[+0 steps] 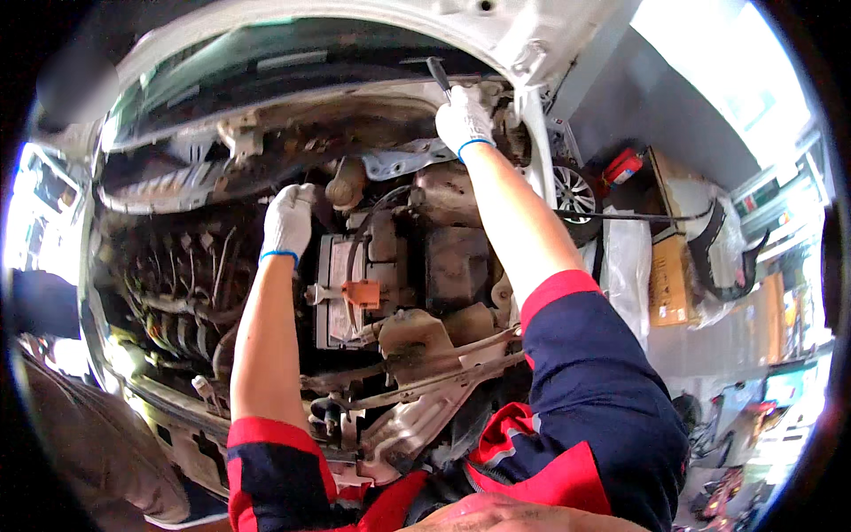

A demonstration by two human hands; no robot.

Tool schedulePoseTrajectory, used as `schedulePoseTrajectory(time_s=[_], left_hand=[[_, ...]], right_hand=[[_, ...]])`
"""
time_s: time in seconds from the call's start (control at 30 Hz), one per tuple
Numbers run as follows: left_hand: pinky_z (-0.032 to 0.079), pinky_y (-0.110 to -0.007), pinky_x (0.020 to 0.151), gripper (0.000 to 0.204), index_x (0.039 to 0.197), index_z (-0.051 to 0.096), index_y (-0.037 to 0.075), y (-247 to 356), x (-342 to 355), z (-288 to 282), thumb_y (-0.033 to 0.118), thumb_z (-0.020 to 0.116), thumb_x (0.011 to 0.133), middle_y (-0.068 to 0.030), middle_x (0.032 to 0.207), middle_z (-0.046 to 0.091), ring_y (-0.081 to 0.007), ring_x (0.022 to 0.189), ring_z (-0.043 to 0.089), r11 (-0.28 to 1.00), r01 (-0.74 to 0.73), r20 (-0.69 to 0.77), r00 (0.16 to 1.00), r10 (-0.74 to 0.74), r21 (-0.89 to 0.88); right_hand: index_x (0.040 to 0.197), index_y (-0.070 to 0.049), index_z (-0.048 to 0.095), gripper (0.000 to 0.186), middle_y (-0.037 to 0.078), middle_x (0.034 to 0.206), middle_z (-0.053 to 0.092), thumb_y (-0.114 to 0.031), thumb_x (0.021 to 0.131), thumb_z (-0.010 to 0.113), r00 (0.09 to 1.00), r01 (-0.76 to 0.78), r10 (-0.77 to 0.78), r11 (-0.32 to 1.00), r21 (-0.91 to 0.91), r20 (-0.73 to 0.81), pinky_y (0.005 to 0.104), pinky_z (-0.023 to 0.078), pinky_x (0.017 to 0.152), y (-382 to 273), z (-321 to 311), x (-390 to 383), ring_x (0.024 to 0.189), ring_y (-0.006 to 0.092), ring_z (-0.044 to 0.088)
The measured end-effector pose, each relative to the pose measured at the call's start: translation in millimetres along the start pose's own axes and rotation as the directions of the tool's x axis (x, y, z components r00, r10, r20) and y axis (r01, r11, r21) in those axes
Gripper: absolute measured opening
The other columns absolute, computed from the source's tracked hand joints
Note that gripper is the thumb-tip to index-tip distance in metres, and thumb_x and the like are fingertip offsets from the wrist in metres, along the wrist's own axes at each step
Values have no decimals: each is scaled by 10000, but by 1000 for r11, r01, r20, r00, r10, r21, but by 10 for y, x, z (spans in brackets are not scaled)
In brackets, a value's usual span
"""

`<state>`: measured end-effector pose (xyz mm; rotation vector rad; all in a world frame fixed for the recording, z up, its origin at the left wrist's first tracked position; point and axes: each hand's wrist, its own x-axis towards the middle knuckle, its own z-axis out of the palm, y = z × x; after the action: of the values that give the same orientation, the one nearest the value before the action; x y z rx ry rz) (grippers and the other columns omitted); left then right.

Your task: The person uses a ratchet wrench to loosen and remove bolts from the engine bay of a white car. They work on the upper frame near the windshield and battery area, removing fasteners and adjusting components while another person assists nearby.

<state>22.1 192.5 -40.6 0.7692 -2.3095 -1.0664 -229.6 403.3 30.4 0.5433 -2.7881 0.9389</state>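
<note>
My right hand point(465, 122), in a white glove with a blue cuff, reaches to the far right of the engine bay, below the windshield point(292, 62). It is closed around a dark-handled tool point(438, 74) whose grip sticks up past the thumb; the working end is hidden. My left hand point(287, 226), gloved alike, is just left of the battery point(337, 301), close to a round brownish part point(346, 184). Its fingers are curled, and whatever they hold is out of sight. An orange terminal cover point(362, 294) sits on the battery.
The engine point(182, 293) with its pipes lies to the left. A white bracket point(425, 426) is near my chest. Beyond the right fender are a wheel point(574, 193), a fire extinguisher point(623, 166) and a cardboard box point(668, 279). Another person's trouser leg point(97, 443) is at lower left.
</note>
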Motion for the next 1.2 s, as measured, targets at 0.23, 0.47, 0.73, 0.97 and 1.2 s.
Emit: schedulePoseTrajectory(time_s=[0.23,0.47,0.73,0.97,1.2], left_hand=[[540,-356,886,285,1139,718,22,2758,-567,734,208,638,939,-193,1034,735,-268,974,717,730,-637,485,571,662,-248],[551,-483,725,384,1181,593,-64,3971,-1281,1931,233,622,939,-231,875,705,-408,831,702,566,-823,711,367,600,-53],[543,-501,775,249,918,689,20,4038,-1240,1949,252,602,933,-236,862,692,-438,867,678,650,-757,616,480,625,-69],[504,-439,779,322,995,684,5,3622,-525,1297,307,573,984,-222,848,692,-388,868,682,867,-494,160,853,497,-58],[506,-444,787,366,991,676,33,3401,-483,1048,384,573,977,-230,909,686,-392,896,676,866,-499,143,857,495,-12]], right_hand=[[1048,-115,741,263,194,1107,708,-147,856,564,948,215,-198,976,-43,249,500,522,910,164,-166,56,1075,358,673],[1060,-129,780,260,135,1126,735,-165,887,590,796,602,-465,677,-423,388,495,462,956,-175,-103,6,1111,289,651],[951,-84,748,227,192,993,721,-143,807,582,962,192,-186,981,12,-201,465,545,846,206,-50,61,951,376,698],[915,-41,737,198,222,1001,697,-115,789,604,990,128,-122,987,-96,64,458,540,866,467,-278,103,950,399,690],[926,-42,737,203,217,1014,697,-118,797,598,967,248,-227,946,-207,118,458,538,875,294,-247,46,962,394,688]])
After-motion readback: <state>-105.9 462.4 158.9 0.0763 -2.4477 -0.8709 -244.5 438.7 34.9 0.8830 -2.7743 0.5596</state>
